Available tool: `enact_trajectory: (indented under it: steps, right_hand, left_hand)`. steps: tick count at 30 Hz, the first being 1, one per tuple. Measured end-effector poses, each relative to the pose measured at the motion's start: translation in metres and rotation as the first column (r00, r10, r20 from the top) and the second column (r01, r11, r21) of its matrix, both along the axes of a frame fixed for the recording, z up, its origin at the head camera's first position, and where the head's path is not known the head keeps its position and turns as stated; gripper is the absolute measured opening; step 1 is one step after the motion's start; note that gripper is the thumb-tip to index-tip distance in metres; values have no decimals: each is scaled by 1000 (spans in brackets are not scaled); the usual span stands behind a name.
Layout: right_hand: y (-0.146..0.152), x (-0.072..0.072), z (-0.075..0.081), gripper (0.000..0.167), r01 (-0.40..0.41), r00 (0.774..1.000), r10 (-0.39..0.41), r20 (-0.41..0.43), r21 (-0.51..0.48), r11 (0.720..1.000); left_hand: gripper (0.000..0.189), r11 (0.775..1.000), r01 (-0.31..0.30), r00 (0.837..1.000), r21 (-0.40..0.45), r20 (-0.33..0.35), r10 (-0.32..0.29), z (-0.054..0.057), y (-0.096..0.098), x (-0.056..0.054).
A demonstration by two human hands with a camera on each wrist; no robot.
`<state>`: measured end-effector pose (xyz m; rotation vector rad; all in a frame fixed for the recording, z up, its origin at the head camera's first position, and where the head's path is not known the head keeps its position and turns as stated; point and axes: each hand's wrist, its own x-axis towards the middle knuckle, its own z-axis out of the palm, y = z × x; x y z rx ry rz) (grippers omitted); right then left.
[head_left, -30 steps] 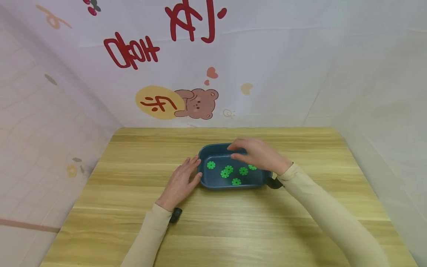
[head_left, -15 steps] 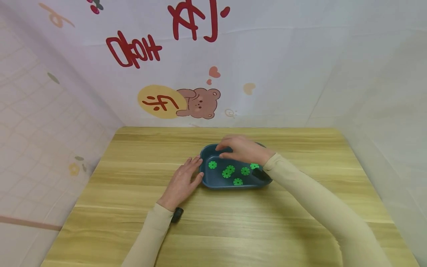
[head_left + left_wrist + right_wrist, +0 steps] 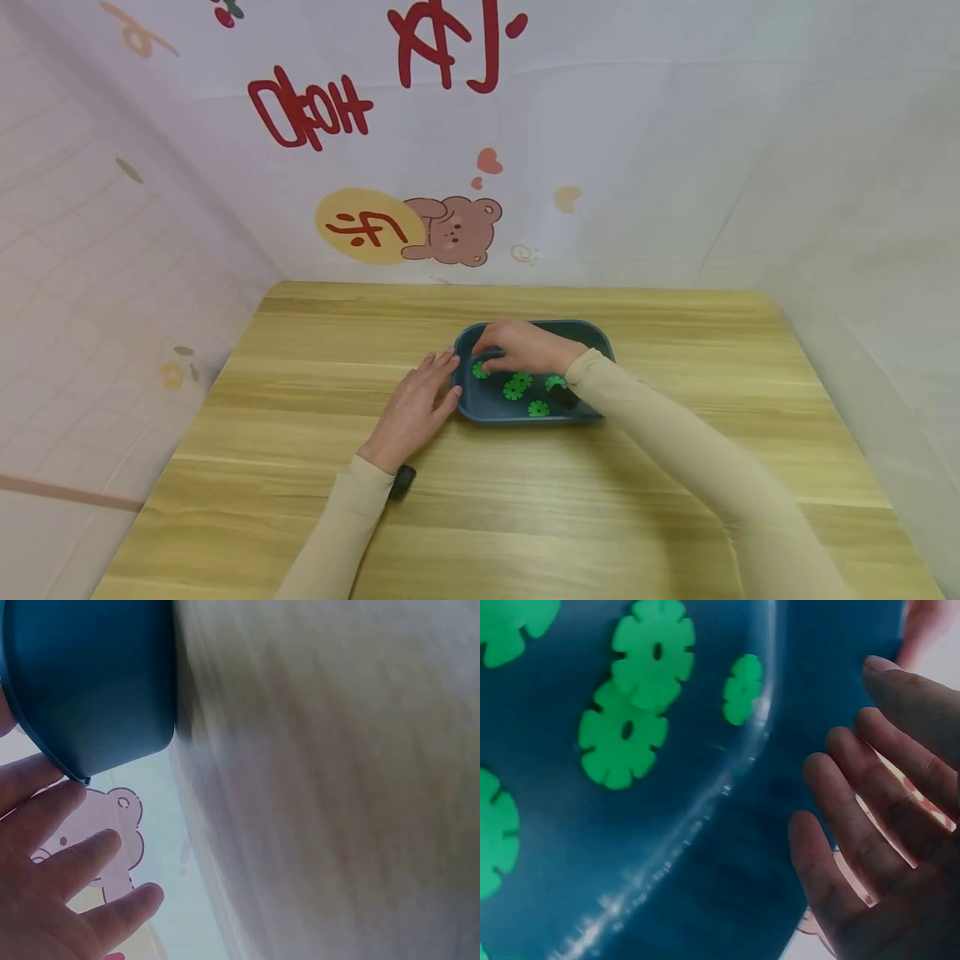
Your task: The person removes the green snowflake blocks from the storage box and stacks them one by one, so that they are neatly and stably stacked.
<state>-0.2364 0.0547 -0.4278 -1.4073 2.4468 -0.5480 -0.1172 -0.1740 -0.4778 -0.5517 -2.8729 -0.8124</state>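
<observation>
A dark blue rectangular plastic bin (image 3: pixel 483 402) stands on the wooden table, with several green notched snowflake discs (image 3: pixel 514 389) lying flat in it. My left hand (image 3: pixel 412 408) rests at the bin's left end, fingers spread and fairly straight; in the left wrist view fingertips touch the bin's rim (image 3: pixel 75 778). Over the bin's left half hovers my right hand (image 3: pixel 525 347), its fingers loosely bent above a lone green disc (image 3: pixel 480 370). In the right wrist view nothing lies between those fingers, and the same disc (image 3: pixel 743 690) sits near the bin's wall. My right forearm hides part of the bin's right side.
Bare wood table (image 3: pixel 480 517) extends in front of the bin and to both sides. Behind it hangs a white printed cloth (image 3: pixel 637 167) with a bear and red writing; more cloth borders both sides. A black wrist strap (image 3: pixel 402 482) is on the left wrist.
My right hand has moved left and lower across the bin, toward the leftmost disc. The left hand stays at the bin's left end. The whole view has shifted slightly.
</observation>
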Motion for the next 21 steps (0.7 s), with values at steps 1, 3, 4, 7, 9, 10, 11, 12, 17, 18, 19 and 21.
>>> enact_trajectory:
  steps: [1,3,4,7,9,10,11,12,17,18,19,21]
  right_hand:
    - [-2,-1,-3,35,5,1000,-5,7,13,1000]
    - [-4,-2,-7,37,18,999,-19,27,34,999]
    - [-5,-3,-10,38,21,999,-22,32,44,999]
    - [-9,-4,-15,42,29,998,-33,49,65,997]
    - [-12,-4,-19,43,31,998,-34,49,77,997]
    - [-13,-4,-21,44,31,998,-35,45,84,996]
    - [-14,-4,-22,45,36,998,-40,46,92,995]
    - [-15,-4,-24,46,38,998,-42,42,98,994]
    - [-18,-5,-29,46,50,998,-53,23,119,992]
    - [-18,-5,-30,45,50,999,-52,16,121,991]
    - [-18,-5,-31,45,50,999,-51,8,123,991]
    - [-18,-4,-32,45,48,999,-48,0,122,991]
  left_hand:
    - [54,1000,0,1000,1,-2,0,0,0,0]
    - [54,1000,1,1000,-1,-5,-1,-1,0,0]
    - [54,1000,1,1000,0,-7,-1,-1,0,0]
    - [54,1000,0,1000,1,-8,0,-1,0,0]
    - [54,1000,-2,1000,2,-6,2,-1,0,0]
    - [54,1000,-2,1000,3,-5,2,-1,0,0]
    - [54,1000,-2,1000,2,-3,2,-1,0,0]
    - [54,1000,-1,1000,2,-2,1,-1,0,0]
    - [55,1000,-4,1000,0,3,4,-1,1,0]
    - [55,1000,-6,1000,0,4,6,-1,1,0]
    - [55,1000,-8,1000,-2,5,8,-1,1,0]
    - [55,1000,-9,1000,-3,7,9,0,1,1]
